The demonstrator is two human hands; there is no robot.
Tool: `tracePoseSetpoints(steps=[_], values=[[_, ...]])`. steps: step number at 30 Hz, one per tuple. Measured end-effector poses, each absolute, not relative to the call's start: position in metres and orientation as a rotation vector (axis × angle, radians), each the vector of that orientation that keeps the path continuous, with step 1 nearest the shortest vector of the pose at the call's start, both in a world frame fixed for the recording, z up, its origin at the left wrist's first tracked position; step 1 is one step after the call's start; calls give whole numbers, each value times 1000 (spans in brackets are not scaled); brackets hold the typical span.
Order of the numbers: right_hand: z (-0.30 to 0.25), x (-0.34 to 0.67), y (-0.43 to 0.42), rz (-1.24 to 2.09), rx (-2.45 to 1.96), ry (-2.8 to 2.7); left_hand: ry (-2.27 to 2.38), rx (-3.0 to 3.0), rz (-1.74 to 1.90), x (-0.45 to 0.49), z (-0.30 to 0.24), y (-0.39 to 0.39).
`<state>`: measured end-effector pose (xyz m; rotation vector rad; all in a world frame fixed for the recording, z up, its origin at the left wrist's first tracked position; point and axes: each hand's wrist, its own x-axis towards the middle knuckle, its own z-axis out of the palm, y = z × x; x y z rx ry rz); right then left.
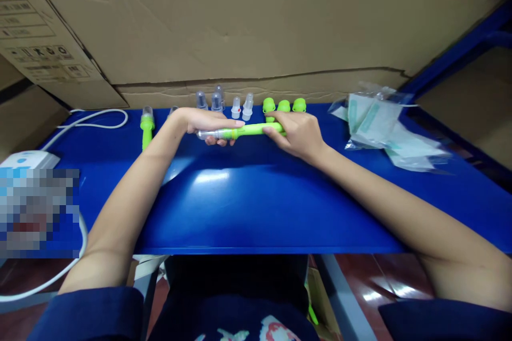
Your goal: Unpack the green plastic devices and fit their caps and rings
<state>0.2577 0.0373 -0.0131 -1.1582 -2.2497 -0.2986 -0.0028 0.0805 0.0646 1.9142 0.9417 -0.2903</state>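
Across the middle of the view lies a lime-green tube with a clear domed tip, level and held above the blue table. My left hand is closed round its clear-tipped left part, thumb along the top. My right hand grips the green right end, with fingers bent over it. Behind my hands stand clear domed caps, two smaller clear pieces with white bases, and three lime-green caps. Left of my left wrist lies another green tube with a clear top, partly hidden by my forearm.
The blue table backs onto a cardboard wall. Clear plastic bags with pale green-and-white contents lie at the right. A white power strip with a white cable sits at the left. A blue frame bar rises at the right.
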Motion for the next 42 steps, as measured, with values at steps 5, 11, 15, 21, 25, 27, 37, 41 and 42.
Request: tracePoseSetpoints(steps=[5,11,15,21,25,27,37,41,42], values=[[-17,253,41,-60,-1052,-2154,954,1926,-253,-13,61,89],[-14,249,36,171,-1081,-1976,1019,1935,-247,-18,62,91],[-18,249,40,101,-1056,-1952,998,1917,-222,-18,60,91],[-26,253,48,186,-1124,-2039,987,1897,-225,-15,60,92],[-28,257,54,139,-1027,-1991,1022,1854,-180,-16,56,95],[-30,260,58,92,-973,-1911,1041,1791,-136,-20,52,99],[-46,284,84,52,-976,-1632,1133,1667,76,-27,42,101],[-47,289,89,-12,-986,-1588,1091,1810,105,-24,38,103],[-48,290,90,-15,-986,-1588,1081,1858,131,-23,37,104]])
